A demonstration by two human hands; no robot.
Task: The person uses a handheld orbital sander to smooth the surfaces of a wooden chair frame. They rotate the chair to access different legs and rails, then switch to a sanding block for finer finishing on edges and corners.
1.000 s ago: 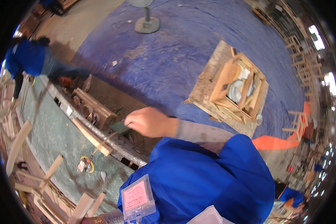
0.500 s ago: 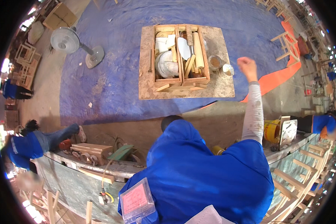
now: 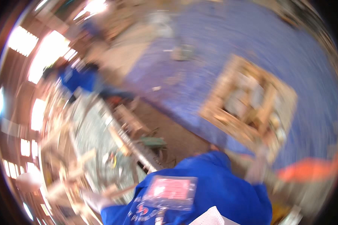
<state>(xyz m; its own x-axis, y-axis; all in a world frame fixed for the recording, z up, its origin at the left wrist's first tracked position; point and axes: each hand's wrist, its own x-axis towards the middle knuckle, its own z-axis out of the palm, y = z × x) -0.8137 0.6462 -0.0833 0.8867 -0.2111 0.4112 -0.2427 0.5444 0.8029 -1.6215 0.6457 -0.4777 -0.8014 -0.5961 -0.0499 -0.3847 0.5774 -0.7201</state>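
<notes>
Heavily blurred, mid-turn by the look of it. Right hand (image 3: pixel 257 170) raised toward the wooden crate (image 3: pixel 248 107) on the blue floor mat (image 3: pixel 221 48); grip impossible to tell. Left hand (image 3: pixel 94 198) low beside wooden slats (image 3: pixel 112 191), grip unclear. Next, probably: steady, then reach into the crate.
</notes>
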